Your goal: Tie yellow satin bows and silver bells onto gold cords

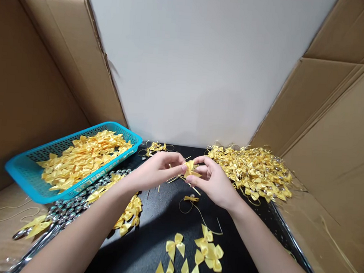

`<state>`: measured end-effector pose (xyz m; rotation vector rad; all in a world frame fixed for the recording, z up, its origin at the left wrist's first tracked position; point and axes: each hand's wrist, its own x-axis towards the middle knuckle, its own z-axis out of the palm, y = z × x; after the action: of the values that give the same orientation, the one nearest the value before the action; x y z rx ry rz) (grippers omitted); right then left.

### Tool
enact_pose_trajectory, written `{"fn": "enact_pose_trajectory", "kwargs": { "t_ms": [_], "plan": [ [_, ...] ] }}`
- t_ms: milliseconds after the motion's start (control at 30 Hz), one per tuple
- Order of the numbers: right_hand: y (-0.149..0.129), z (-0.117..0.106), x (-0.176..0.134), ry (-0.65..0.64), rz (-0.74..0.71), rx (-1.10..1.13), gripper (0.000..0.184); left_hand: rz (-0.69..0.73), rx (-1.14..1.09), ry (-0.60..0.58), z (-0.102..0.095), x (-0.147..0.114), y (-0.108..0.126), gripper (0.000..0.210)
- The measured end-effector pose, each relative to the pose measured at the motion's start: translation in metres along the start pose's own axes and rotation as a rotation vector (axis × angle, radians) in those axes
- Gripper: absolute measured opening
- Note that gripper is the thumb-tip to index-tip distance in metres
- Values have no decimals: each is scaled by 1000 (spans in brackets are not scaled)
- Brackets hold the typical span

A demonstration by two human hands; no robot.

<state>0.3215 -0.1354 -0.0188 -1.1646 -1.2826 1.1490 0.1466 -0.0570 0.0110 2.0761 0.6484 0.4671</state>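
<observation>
Over the middle of the black tabletop, my left hand [163,168] and my right hand [210,178] come together on a yellow ribbon bow [190,169]. Thumb and fingers of each hand are closed on its two sides. Thin gold strands [193,188] show under and behind the bow; whether they are attached to it I cannot tell. Just below the hands lies a finished-looking bow [191,198] with a clear bead and a loop of gold cord. A threaded needle [219,225] rests to its right, its cord running towards that bow.
A blue basket [21,178] full of yellow bows stands left, beside silvery beads [69,211]. Loose bows [175,246] lie in front. At the right is a heap of corded bows [255,171]. Cardboard walls [338,111] and a pale panel [200,62] enclose the table.
</observation>
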Motion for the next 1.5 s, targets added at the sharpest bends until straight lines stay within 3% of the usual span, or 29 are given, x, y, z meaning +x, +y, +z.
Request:
{"fn": "enact_pose_trajectory", "kwargs": {
  "t_ms": [167, 300, 433, 533, 667, 800, 900, 1033, 1333, 1500],
  "plan": [
    [2, -1, 0, 39, -99, -108, 29, -9, -65, 80, 3, 3, -5, 29],
    [0, -1, -2, 233, -392, -410, 2, -24, -139, 113, 1, 4, -2, 17],
    [3, -6, -7, 321, -722, -788, 14, -112, -250, 101, -2, 3, 0, 17],
    [9, -10, -9, 334, -811, -967, 15, -88, -294, -6, 0, 3, -2, 24],
    [14, -14, -6, 352, -804, -1035, 15, -14, -274, -12, 3, 0, -1, 28],
    [6, -17, 0, 430, -769, -853, 22, 2, -61, 27, 2, -2, 4, 24],
    [-1, -16, 0, 346, -738, -735, 15, 39, 32, 32, 2, -3, 6, 22],
    [-4, -13, -2, 209, -762, -812, 8, 114, 73, 68, 4, -4, 4, 22],
    [-5, -14, -3, 166, -719, -936, 4, 145, 146, 90, 2, -4, 5, 21],
    [-3, -15, -2, 78, -631, -986, 5, 156, 172, 91, 2, -4, 4, 20]
  ]
}}
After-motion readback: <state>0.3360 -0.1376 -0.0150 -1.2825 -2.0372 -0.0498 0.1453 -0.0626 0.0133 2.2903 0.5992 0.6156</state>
